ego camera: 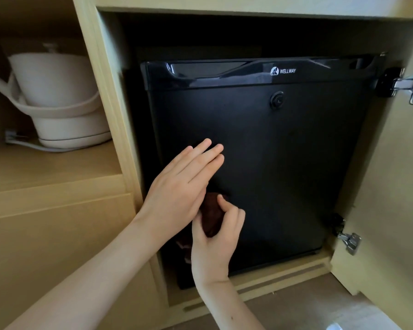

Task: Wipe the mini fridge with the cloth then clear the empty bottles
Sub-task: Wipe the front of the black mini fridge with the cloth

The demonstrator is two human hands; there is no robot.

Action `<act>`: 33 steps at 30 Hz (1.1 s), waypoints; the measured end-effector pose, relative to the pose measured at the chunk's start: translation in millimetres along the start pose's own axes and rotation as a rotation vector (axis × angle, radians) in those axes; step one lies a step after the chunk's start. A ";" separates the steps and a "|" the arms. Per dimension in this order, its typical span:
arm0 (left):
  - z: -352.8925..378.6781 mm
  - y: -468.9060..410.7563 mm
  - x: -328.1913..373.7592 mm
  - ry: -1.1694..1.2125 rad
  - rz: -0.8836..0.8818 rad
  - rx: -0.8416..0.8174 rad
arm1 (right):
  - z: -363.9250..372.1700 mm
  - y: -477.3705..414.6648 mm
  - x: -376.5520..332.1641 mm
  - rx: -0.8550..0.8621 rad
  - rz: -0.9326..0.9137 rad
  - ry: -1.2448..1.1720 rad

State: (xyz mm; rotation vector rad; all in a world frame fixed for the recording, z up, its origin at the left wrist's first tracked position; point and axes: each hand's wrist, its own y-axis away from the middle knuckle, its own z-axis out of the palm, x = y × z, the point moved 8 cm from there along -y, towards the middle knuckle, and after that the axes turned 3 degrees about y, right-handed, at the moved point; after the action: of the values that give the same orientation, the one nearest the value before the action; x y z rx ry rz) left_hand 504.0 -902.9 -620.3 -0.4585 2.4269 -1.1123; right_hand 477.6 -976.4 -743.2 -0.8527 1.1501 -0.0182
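Pale wooden cabinetry (pixel 110 110) fills the view, and a black, matte-fronted mini fridge (pixel 284 175) sits in the compartment straight ahead of the hands. The left hand (pixel 180 184) is open, fingers straight and together, lying flat against the left half of the fridge door. Just below it, partly under its palm, the right hand (pixel 215 236) grips a bunched dark reddish-brown cloth (pixel 211 214) and holds it to the lower-left part of the door. A fold of the cloth hangs down beside the right wrist.

The bare left palm will probably leave prints on the dark front, so that patch would need a pass of its own. Wadded this small, the cloth covers only a narrow band, and strokes that do not overlap could miss strips or leave streaks, most visibly on the glossy top band above the hands. A wide sweep to the right could carry the knuckles into the metal hinges (pixel 349 241) of the open cabinet door (pixel 391 186).

With the fridge shut, its contents are hidden, and no bottles are in view, so I cannot tell where the empties are. On the shelf (pixel 45 167) to the left of the left hand stands a white electric kettle (pixel 55 91) on its base. Its lid is on, so what it holds cannot be seen.
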 end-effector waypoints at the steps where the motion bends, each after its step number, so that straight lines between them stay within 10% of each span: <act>1: -2.8 0.4 -2.3 0.005 -0.026 0.028 | -2.5 -3.9 -0.1 0.005 0.005 -0.009; 10: -7.4 -0.2 -11.7 -0.048 -0.118 0.104 | -62.2 -59.9 14.6 0.343 0.162 -0.103; 18: -6.7 -1.9 -7.8 -0.069 -0.112 0.095 | -45.5 -54.4 1.9 0.090 -0.036 0.089; 26: -1.5 -12.6 -2.2 -0.158 -0.096 0.047 | -117.7 -112.0 35.5 0.458 0.223 -0.043; 33: 11.6 -27.1 10.9 -0.200 -0.063 0.068 | -81.5 -89.2 9.3 0.195 -0.037 0.071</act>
State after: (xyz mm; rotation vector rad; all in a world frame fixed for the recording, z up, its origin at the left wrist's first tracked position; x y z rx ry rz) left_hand 503.8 -932.2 -608.8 -0.5979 2.2090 -1.1151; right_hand 451.9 -1089.6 -708.4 -0.7043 1.1782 -0.1894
